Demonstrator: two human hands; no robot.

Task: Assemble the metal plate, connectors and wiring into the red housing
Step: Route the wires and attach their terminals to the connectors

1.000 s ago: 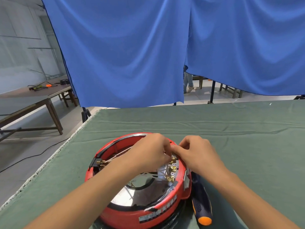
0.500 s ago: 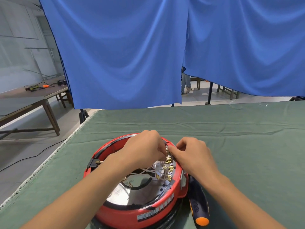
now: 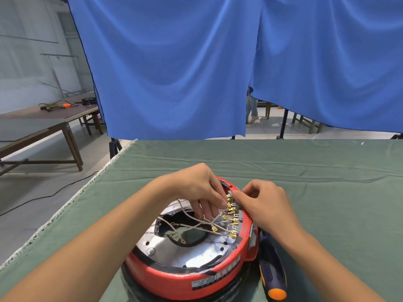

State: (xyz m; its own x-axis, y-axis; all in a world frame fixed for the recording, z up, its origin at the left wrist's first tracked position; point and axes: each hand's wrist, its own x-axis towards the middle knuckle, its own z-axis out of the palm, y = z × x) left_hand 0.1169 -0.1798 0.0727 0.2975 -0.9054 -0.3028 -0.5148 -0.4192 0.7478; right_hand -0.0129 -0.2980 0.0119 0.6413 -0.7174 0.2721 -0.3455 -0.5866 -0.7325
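Head view: left hand (image 3: pixel 192 188) is pinching brass connectors (image 3: pixel 230 211) on white wiring (image 3: pixel 196 219) — right hand (image 3: pixel 263 203) is curling, fingertip pressing the glossy red housing (image 3: pixel 189 277) around the shiny metal plate (image 3: pixel 196 256).

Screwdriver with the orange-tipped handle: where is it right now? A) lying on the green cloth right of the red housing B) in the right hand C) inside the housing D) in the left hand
A: the screwdriver lies on the green cloth beside the red housing, untouched.
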